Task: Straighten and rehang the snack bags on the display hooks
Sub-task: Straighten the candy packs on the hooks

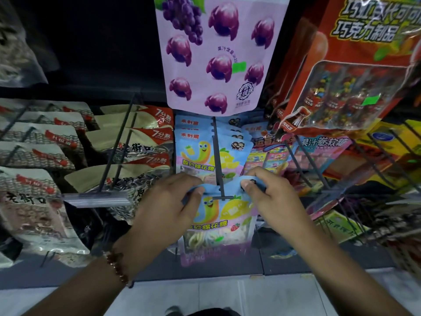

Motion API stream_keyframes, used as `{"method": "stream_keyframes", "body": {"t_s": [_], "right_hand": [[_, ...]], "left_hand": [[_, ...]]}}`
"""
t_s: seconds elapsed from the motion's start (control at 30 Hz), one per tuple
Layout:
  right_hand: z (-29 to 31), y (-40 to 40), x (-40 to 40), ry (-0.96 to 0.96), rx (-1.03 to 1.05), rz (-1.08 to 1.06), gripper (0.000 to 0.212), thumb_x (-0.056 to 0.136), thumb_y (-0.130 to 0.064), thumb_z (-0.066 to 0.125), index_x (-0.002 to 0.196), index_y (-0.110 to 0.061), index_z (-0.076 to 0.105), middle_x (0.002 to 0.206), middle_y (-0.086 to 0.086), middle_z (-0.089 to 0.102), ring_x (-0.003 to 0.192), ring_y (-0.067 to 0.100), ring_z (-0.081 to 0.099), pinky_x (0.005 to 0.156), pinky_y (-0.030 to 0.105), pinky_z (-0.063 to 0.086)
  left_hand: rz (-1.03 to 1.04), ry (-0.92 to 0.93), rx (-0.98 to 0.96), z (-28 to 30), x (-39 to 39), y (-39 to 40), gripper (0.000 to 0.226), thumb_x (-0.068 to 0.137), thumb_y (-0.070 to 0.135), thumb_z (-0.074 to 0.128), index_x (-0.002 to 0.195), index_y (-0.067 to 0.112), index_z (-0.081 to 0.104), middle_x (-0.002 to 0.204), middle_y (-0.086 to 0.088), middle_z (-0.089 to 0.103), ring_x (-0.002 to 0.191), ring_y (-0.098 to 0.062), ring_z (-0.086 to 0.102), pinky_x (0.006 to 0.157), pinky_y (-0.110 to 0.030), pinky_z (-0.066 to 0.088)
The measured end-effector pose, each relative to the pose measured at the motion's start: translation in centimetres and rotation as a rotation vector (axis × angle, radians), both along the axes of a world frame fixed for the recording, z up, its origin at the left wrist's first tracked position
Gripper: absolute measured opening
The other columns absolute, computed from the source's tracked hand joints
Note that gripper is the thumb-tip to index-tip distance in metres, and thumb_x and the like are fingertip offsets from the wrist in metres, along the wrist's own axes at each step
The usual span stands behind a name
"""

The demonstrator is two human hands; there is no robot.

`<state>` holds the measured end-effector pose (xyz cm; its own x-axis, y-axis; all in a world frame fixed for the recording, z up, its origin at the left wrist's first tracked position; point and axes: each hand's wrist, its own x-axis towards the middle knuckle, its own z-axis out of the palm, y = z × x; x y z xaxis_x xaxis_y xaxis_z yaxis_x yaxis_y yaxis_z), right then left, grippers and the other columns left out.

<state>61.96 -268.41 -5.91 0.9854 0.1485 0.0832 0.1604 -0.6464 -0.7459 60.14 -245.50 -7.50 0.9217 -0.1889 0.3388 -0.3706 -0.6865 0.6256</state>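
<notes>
A light-blue snack bag (pixel 224 215) with a cartoon worm and a lemon hangs at the front tip of a black display hook (pixel 217 156). My left hand (pixel 168 208) pinches the bag's top left corner. My right hand (pixel 271 197) pinches its top right corner. The hook's crossbar end shows just below the bag's top edge, between my hands. Several more bags of the same kind (pixel 198 153) hang further back on the same hook.
A purple grape candy bag (pixel 216 55) hangs above. Sunflower seed bags (pixel 136 142) fill the hooks to the left, with a clear price strip (pixel 98 198) in front. Red chocolate packs (pixel 348 71) and colourful candy bags (pixel 323 147) hang on the right. White floor tiles (pixel 227 295) lie below.
</notes>
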Motion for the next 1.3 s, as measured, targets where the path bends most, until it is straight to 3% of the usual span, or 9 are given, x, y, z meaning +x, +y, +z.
{"method": "stream_keyframes", "body": {"t_s": [0.27,0.4,0.53,0.7,0.83,0.97,1.03,1.13,1.3], "right_hand": [[-0.8,-0.1,-0.1,0.009,-0.008,-0.015,0.018,0.097,-0.028,0.054,0.084,-0.018,0.061,0.065,-0.005,0.05,0.055,0.008,0.042,0.054,0.028,0.032],[-0.6,0.5,0.8,-0.016,-0.045,-0.045,0.012,0.098,-0.026,0.054,0.087,-0.025,0.059,0.062,-0.014,0.047,0.056,-0.002,0.046,0.051,0.018,0.029],[-0.9,1.0,1.8,-0.061,-0.133,-0.092,0.016,0.099,-0.03,0.052,0.092,-0.019,0.062,0.074,-0.005,0.053,0.059,0.005,0.045,0.054,0.027,0.034],[-1.3,1.3,2.3,-0.077,-0.151,-0.121,0.019,0.099,-0.032,0.05,0.095,-0.018,0.062,0.082,-0.003,0.057,0.063,0.006,0.046,0.054,0.027,0.034],[-1.3,1.5,1.7,-0.102,-0.134,-0.135,0.021,0.099,-0.031,0.051,0.106,-0.016,0.063,0.103,-0.003,0.061,0.084,0.013,0.055,0.069,0.028,0.041],[-1.2,1.7,0.6,-0.099,-0.121,-0.158,0.025,0.098,-0.032,0.054,0.12,-0.021,0.059,0.121,-0.008,0.057,0.095,0.003,0.051,0.079,0.022,0.037],[-1.4,1.6,-0.1,-0.091,-0.133,-0.185,0.032,0.097,-0.031,0.056,0.129,-0.024,0.054,0.127,-0.008,0.053,0.101,-0.003,0.045,0.082,0.019,0.035],[-2.1,1.5,-1.3,-0.062,-0.141,-0.228,0.052,0.097,-0.028,0.057,0.145,-0.025,0.039,0.141,-0.007,0.045,0.12,0.002,0.042,0.092,0.017,0.032],[-4.0,1.3,-3.1,0.004,-0.201,-0.293,0.072,0.095,-0.028,0.059,0.155,-0.019,0.019,0.159,-0.001,0.026,0.145,0.015,0.023,0.11,0.027,0.025]], "left_hand": [[0.03,0.033,0.046,-0.5,1.3,0.2,0.038,0.094,0.043,0.041,0.11,0.023,0.069,0.108,0.01,0.067,0.092,-0.014,0.062,0.077,-0.029,0.053],[0.061,0.029,0.114,-0.1,2.4,0.1,0.04,0.094,0.041,0.04,0.11,0.022,0.071,0.108,0.006,0.069,0.089,-0.018,0.065,0.077,-0.029,0.052],[0.088,0.034,0.157,-0.2,3.6,0.0,0.035,0.095,0.034,0.046,0.116,0.019,0.069,0.113,-0.001,0.069,0.097,-0.029,0.065,0.082,-0.034,0.049],[0.082,-0.015,0.175,-0.6,4.3,-0.1,0.043,0.095,0.04,0.037,0.115,0.019,0.068,0.107,-0.002,0.07,0.092,-0.03,0.065,0.078,-0.039,0.053],[0.059,-0.127,0.187,-1.1,4.1,0.2,0.037,0.095,0.032,0.043,0.119,0.017,0.067,0.11,-0.005,0.067,0.093,-0.031,0.062,0.08,-0.041,0.052],[0.044,-0.235,0.162,-1.6,2.9,0.7,0.034,0.091,0.021,0.055,0.124,0.015,0.064,0.125,-0.008,0.057,0.108,-0.029,0.052,0.093,-0.039,0.041],[0.015,-0.286,0.164,-1.9,2.1,1.2,0.034,0.088,0.015,0.059,0.122,0.015,0.066,0.128,-0.01,0.056,0.111,-0.03,0.051,0.097,-0.04,0.04],[-0.057,-0.345,0.231,-2.8,0.7,2.2,0.033,0.089,0.015,0.058,0.121,0.017,0.067,0.135,-0.011,0.054,0.117,-0.035,0.052,0.1,-0.048,0.04],[-0.103,-0.289,0.281,-5.5,-1.3,2.0,0.049,0.092,0.025,0.05,0.14,0.019,0.047,0.155,-0.017,0.032,0.145,-0.041,0.021,0.115,-0.058,0.022]]}}
